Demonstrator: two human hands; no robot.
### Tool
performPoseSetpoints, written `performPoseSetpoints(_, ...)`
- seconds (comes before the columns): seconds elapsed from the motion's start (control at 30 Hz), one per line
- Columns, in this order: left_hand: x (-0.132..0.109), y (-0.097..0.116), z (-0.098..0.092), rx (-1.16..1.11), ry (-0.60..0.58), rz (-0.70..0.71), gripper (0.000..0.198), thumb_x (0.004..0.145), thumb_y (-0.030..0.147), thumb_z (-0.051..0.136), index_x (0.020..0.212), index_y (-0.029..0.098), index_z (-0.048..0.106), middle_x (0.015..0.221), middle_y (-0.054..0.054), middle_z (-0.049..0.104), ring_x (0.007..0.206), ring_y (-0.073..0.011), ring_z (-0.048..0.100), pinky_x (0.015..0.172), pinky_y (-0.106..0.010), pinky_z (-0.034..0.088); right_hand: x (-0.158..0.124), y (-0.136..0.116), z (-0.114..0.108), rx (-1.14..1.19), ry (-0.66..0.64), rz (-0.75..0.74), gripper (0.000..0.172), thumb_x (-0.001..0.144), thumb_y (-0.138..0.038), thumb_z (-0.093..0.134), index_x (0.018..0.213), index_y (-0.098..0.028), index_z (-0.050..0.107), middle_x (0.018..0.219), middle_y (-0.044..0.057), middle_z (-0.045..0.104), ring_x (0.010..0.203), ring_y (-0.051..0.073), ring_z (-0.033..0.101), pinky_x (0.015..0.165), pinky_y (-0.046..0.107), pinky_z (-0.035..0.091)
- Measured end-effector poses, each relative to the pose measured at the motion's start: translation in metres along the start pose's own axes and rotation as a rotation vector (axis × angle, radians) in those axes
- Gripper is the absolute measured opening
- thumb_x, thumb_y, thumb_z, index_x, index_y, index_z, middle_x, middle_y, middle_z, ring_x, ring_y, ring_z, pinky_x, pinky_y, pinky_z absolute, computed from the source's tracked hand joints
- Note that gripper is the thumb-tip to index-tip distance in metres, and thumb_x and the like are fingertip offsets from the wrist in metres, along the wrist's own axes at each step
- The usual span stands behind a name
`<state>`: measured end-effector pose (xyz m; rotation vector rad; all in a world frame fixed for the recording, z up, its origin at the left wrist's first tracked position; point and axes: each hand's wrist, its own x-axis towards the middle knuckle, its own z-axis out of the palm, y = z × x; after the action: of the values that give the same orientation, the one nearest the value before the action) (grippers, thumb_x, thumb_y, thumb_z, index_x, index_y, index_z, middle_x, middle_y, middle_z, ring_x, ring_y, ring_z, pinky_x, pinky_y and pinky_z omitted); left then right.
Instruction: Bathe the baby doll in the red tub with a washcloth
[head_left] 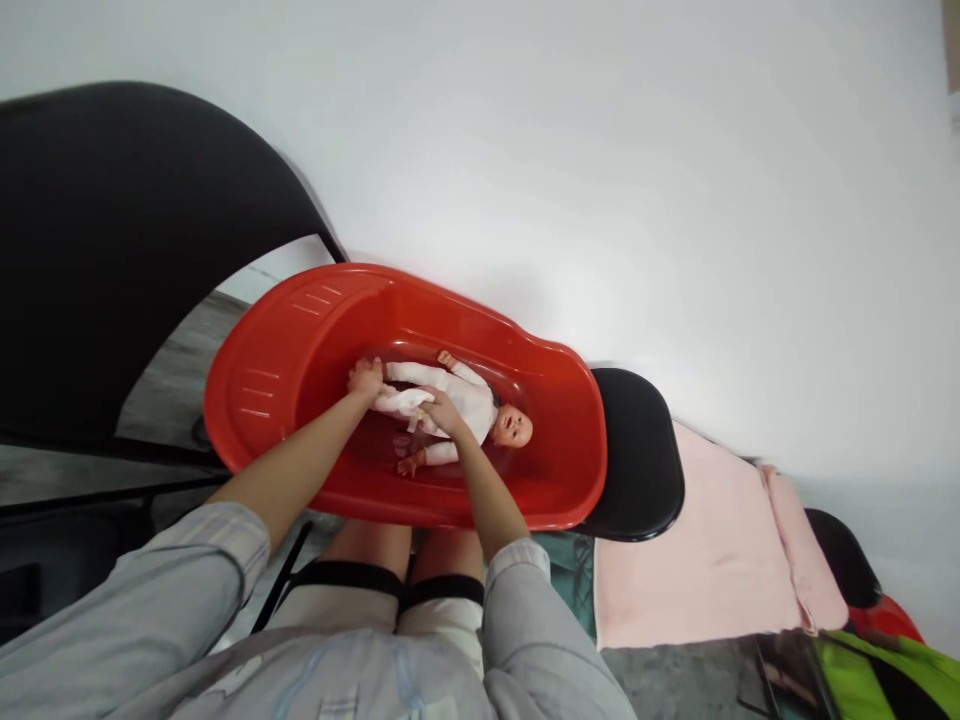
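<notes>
A baby doll (469, 402) with a pale body lies on its back in a red baby bathtub (259, 375), its head toward the right end. My left hand (366, 378) is closed around the lower end of one doll leg. Against the doll's other leg and hip, my right hand (442, 410) has its fingers closed on a white cloth (405, 402). The cloth is bunched between my two hands and partly covers that leg. Both doll arms stretch out sideways on the tub floor.
A black chair seat (634, 455) extends under the tub's right end. Beyond it lies a pink towel (690, 545) with a rolled end. A large black chair back (150, 230) rises at left. Behind the tub stands a white wall (600, 180). Bright green fabric (862, 675) shows at lower right.
</notes>
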<state>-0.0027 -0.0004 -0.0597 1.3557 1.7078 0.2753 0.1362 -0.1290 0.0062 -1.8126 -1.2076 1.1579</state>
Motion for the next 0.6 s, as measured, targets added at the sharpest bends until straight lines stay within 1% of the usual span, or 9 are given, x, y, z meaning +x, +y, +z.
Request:
performPoseSetpoints(0.13, -0.003, 0.003, -0.002, -0.038, -0.011, -0.037, 0.049, 0.116, 0.039, 0.037, 0.144, 0.007, 0.060, 0.146, -0.031, 0.062, 0.137, -0.0413, 0.062, 0.112, -0.052, 0.050, -0.045, 0.008, -0.065, -0.034, 0.264, -0.063, 0.038, 0.087, -0.012, 0.056, 0.120, -0.010, 0.074, 0.111, 0.010, 0.078, 0.103, 0.022, 0.072, 0.101, 0.036, 0.058)
performPoseSetpoints(0.2, -0.004, 0.003, -0.003, -0.050, -0.012, -0.038, 0.047, 0.115, 0.039, 0.039, 0.142, 0.008, 0.060, 0.145, -0.031, 0.063, 0.135, -0.0414, 0.063, 0.111, -0.053, 0.051, -0.063, 0.017, -0.082, -0.121, 0.385, -0.044, 0.046, 0.088, -0.010, 0.052, 0.129, -0.007, 0.073, 0.123, 0.015, 0.077, 0.116, 0.025, 0.072, 0.110, 0.038, 0.055)
performPoseSetpoints(0.23, -0.005, 0.004, -0.004, -0.054, -0.013, -0.037, 0.046, 0.114, 0.038, 0.039, 0.141, 0.008, 0.060, 0.144, -0.030, 0.063, 0.134, -0.0413, 0.063, 0.110, -0.053, 0.051, -0.071, 0.023, -0.085, -0.187, 0.418, -0.013, 0.052, 0.087, -0.008, 0.050, 0.135, -0.006, 0.071, 0.132, 0.017, 0.075, 0.125, 0.027, 0.070, 0.117, 0.041, 0.052)
performPoseSetpoints(0.27, -0.005, 0.004, -0.004, -0.056, -0.013, -0.035, 0.045, 0.114, 0.038, 0.039, 0.141, 0.008, 0.060, 0.145, -0.030, 0.063, 0.134, -0.0412, 0.063, 0.111, -0.054, 0.050, -0.077, 0.029, -0.084, -0.263, 0.427, 0.032, 0.059, 0.086, -0.006, 0.049, 0.142, -0.005, 0.068, 0.143, 0.020, 0.071, 0.137, 0.029, 0.065, 0.123, 0.044, 0.047)
performPoseSetpoints(0.33, -0.006, 0.004, -0.005, -0.055, -0.015, -0.034, 0.046, 0.114, 0.038, 0.039, 0.142, 0.007, 0.059, 0.147, -0.031, 0.061, 0.134, -0.0413, 0.062, 0.111, -0.054, 0.050, -0.084, 0.042, -0.072, -0.416, 0.365, 0.150, 0.074, 0.083, 0.001, 0.048, 0.156, 0.000, 0.058, 0.164, 0.026, 0.054, 0.159, 0.033, 0.047, 0.133, 0.050, 0.035)
performPoseSetpoints(0.37, -0.006, 0.004, -0.005, -0.053, -0.016, -0.034, 0.047, 0.114, 0.038, 0.038, 0.144, 0.007, 0.058, 0.149, -0.031, 0.060, 0.135, -0.0415, 0.062, 0.111, -0.055, 0.050, -0.085, 0.048, -0.063, -0.481, 0.302, 0.214, 0.080, 0.081, 0.004, 0.047, 0.161, 0.005, 0.051, 0.171, 0.029, 0.042, 0.167, 0.035, 0.035, 0.136, 0.051, 0.029)
performPoseSetpoints(0.43, -0.006, 0.004, -0.005, -0.043, -0.018, -0.034, 0.050, 0.115, 0.039, 0.038, 0.148, 0.006, 0.056, 0.151, -0.032, 0.059, 0.137, -0.0418, 0.061, 0.112, -0.054, 0.050, -0.083, 0.055, -0.045, -0.572, 0.154, 0.306, 0.088, 0.080, 0.009, 0.046, 0.167, 0.012, 0.036, 0.178, 0.034, 0.022, 0.172, 0.038, 0.015, 0.139, 0.052, 0.022)
performPoseSetpoints(0.5, -0.004, 0.003, -0.005, -0.029, -0.021, -0.031, 0.051, 0.115, 0.039, 0.039, 0.149, 0.006, 0.056, 0.151, -0.032, 0.059, 0.138, -0.0421, 0.060, 0.113, -0.054, 0.049, -0.075, 0.056, -0.029, -0.627, 0.046, 0.335, 0.092, 0.080, 0.011, 0.043, 0.171, 0.013, 0.024, 0.180, 0.034, 0.012, 0.173, 0.038, 0.007, 0.139, 0.053, 0.021)
performPoseSetpoints(0.6, -0.001, 0.001, -0.004, -0.002, -0.018, -0.015, 0.050, 0.115, 0.038, 0.038, 0.149, 0.005, 0.056, 0.151, -0.032, 0.059, 0.140, -0.0426, 0.059, 0.114, -0.054, 0.048, -0.056, 0.050, -0.010, -0.676, -0.062, 0.256, 0.090, 0.086, 0.010, 0.041, 0.174, 0.008, 0.020, 0.181, 0.030, 0.011, 0.173, 0.033, 0.011, 0.138, 0.050, 0.026)
